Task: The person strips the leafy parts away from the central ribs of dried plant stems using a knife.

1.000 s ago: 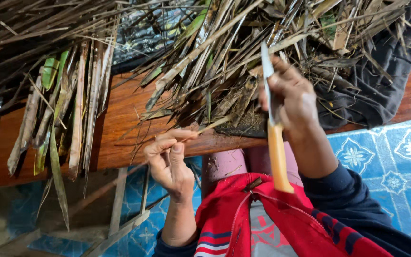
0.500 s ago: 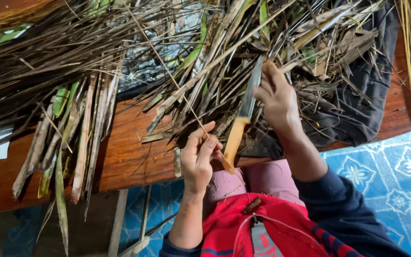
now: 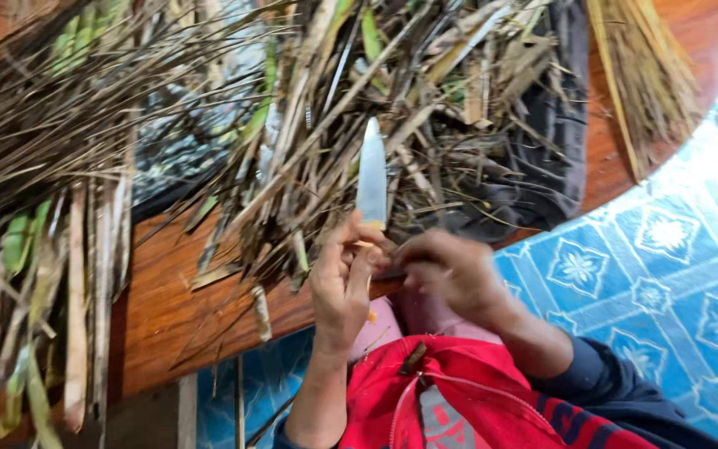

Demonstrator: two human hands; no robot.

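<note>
Head view, with places given from the knife (image 3: 371, 179). Its pale blade stands nearly upright, tip pointing away from the person, and its orange handle is mostly hidden between the two hands just below the blade. The left hand (image 3: 341, 287) sits just below and left of the blade, its grip closed, thumb and fingers pinched together at the handle's top; whether a thin strip also lies in that pinch cannot be told through the blur. The right hand (image 3: 450, 270) sits just below and right of the blade, its grip curled shut over the lower handle.

Behind and around the blade lies a heap of dry leaf strips (image 3: 425, 91), brown with some green, spread over the wooden bench (image 3: 168, 299). Right of the knife a dark cloth (image 3: 558, 158) lies under the heap. Farther right, a bundle of thin straw-coloured ribs (image 3: 650, 75) rests on the bench. Below and right is a blue patterned floor (image 3: 650, 274). Directly below the knife is the person's red jacket (image 3: 475, 399).
</note>
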